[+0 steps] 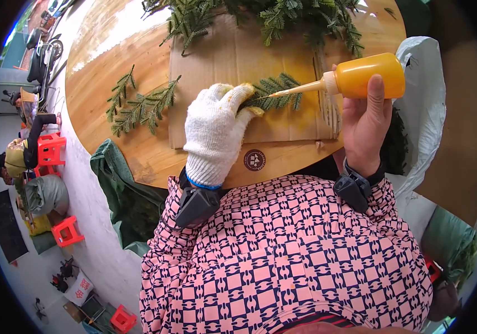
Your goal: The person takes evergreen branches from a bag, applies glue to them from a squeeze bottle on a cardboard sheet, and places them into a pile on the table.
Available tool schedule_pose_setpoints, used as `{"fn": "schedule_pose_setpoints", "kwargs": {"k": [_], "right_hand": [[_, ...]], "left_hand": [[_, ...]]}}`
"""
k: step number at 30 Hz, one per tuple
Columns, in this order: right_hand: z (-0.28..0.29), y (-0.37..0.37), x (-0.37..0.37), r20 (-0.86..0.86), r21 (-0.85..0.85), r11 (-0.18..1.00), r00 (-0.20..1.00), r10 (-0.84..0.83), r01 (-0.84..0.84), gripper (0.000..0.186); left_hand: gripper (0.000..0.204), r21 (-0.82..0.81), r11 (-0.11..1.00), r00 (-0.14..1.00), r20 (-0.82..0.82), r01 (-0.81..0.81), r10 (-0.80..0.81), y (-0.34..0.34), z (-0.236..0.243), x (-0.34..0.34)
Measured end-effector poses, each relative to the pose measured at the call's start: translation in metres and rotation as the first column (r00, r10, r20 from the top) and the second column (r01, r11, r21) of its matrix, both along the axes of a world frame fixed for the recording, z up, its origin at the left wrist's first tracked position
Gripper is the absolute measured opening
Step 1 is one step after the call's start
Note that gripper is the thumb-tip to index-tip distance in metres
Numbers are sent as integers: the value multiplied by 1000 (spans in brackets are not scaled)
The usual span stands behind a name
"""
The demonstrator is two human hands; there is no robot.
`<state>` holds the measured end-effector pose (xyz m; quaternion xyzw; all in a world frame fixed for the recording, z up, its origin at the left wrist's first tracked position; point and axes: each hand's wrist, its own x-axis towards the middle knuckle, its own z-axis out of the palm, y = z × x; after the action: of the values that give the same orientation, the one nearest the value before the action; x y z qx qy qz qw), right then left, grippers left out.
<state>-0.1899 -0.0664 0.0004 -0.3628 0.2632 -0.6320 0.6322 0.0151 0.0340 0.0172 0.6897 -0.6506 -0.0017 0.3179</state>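
Observation:
My left hand, in a white knitted glove with yellow-stained fingertips, pinches a green artificial fir sprig over the cardboard. The sprig's needles point to the right, and its held end is hidden by the glove. My bare right hand grips a squeeze bottle of yellow-orange liquid, tipped sideways. Its long tapered nozzle reaches left, with the tip at the sprig close to my gloved fingers. Underneath lies a flat cardboard sheet with yellow stains.
Two loose fir sprigs rest on the round wooden table left of the cardboard. A heap of fir branches covers the far side. A white sack stands at the right, a green bag at the near left. Red stools and people are further left.

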Motion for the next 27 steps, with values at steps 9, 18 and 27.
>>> {"fn": "schedule_pose_setpoints", "kwargs": {"k": [9,18,27], "right_hand": [[-2,-1,-12,-28,-58,996,997,-76,75,41],[-3,-3,-28,-45,-70,985,986,-162,158,43],[-7,-5,-45,-54,-61,974,974,-219,216,45]], "left_hand": [[29,23,1000,1000,-17,7,-6,2,-2,0],[29,1,1000,1000,-4,-6,6,0,-6,2],[29,-5,1000,1000,-21,8,-9,0,-6,2]]}}
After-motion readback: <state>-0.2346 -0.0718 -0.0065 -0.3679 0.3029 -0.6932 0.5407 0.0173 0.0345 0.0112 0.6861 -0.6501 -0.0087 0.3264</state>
